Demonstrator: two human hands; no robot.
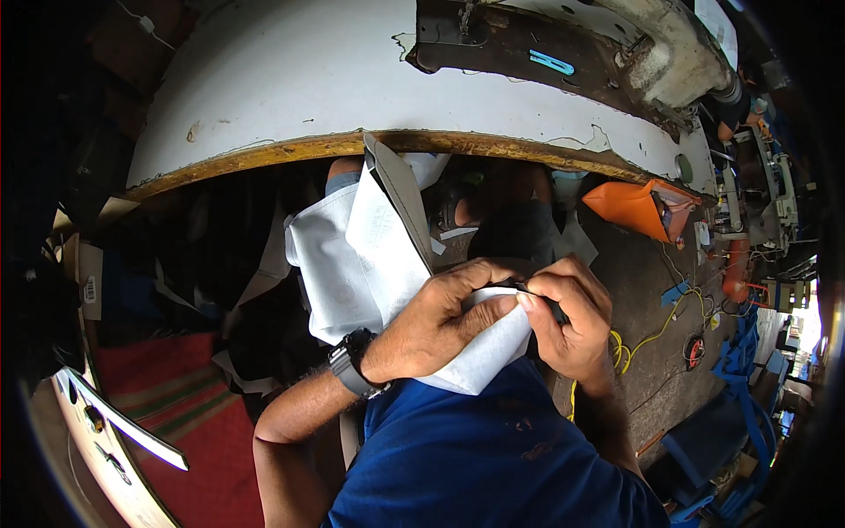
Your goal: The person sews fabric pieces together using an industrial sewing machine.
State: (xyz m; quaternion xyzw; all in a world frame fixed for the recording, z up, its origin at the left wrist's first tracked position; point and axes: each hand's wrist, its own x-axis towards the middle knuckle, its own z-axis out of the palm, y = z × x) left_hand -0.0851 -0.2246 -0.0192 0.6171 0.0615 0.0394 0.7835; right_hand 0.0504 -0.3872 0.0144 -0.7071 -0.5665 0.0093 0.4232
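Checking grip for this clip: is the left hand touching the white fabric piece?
Touching. The head view shows the left hand pressing its thumb onto the white fabric piece.

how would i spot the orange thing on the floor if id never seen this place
Start at the big chipped white table with its worn yellowish edge. Follow that edge right: the orange fabric bag lies just below it on the grey floor, the only bright orange wedge there.

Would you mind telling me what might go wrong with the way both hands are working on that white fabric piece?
The small dark tool in the right hand sits against the left hand's thumb, so a slip could nick it. The white fabric piece with its grey strip hangs loosely off the lap, so it might slide or snag on the chipped white table edge.
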